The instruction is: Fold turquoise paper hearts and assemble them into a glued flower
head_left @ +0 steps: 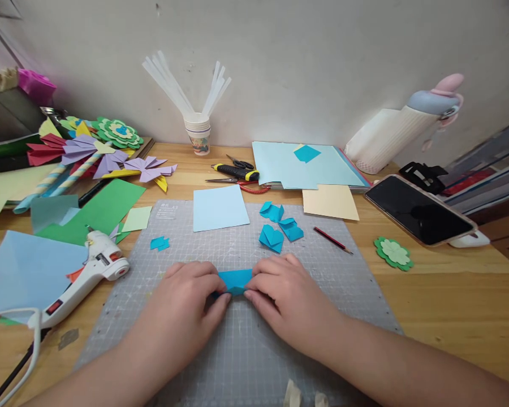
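A folded piece of blue paper [237, 281] spans the gap between my two hands, over the grey cutting mat [237, 345]. My left hand [190, 297] pinches its left end between thumb and fingers. At the opposite end, my right hand [286, 291] grips it the same way, and the fingers cover both ends. Beyond my right hand lie several folded blue paper pieces [271, 238]. A smaller blue scrap [160, 243] rests past my left hand. Farther back on the mat is a light blue paper square [220, 207].
A white glue gun [97, 265] with its cord lies left, near paper flowers [80, 150]. Cutters [235, 171], a cup of white strips [200, 138] and a paper stack [288, 164] stand behind. A red pencil [333, 240], a phone [419, 209] and a bottle [411, 130] are right.
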Tool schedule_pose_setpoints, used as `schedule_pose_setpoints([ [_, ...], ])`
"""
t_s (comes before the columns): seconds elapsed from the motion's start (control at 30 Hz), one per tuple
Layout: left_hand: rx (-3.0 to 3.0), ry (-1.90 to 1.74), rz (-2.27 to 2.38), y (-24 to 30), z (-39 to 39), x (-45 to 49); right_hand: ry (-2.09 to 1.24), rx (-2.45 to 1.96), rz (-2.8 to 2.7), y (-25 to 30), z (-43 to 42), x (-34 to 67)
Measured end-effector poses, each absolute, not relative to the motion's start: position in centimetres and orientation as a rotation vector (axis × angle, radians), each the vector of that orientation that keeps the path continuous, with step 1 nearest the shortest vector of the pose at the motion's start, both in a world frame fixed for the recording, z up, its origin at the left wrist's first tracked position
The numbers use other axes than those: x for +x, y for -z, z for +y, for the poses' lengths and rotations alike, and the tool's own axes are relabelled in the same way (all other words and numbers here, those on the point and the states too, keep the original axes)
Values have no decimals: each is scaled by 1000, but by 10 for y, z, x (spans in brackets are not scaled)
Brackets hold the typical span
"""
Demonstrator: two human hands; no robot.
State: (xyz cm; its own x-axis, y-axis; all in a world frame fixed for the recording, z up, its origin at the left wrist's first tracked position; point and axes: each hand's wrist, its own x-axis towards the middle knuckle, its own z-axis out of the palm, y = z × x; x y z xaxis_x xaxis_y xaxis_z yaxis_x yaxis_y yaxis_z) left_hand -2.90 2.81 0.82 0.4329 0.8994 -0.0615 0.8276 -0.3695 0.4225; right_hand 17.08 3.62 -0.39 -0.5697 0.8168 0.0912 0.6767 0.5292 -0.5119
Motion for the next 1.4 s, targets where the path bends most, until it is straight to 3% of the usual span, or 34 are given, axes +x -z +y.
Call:
schedule_pose_setpoints([
  [0.27, 2225, -241, 1575, 2, 37, -30, -688, -1444, -2341, 13, 46, 167],
  [0.93, 2095, -210, 1379, -3, 39, -29, -929, -1335, -2345, 6, 43, 170],
  [1.4, 2251, -182, 1610, 5, 38, -24, -751, -1458, -2334, 12, 45, 165],
])
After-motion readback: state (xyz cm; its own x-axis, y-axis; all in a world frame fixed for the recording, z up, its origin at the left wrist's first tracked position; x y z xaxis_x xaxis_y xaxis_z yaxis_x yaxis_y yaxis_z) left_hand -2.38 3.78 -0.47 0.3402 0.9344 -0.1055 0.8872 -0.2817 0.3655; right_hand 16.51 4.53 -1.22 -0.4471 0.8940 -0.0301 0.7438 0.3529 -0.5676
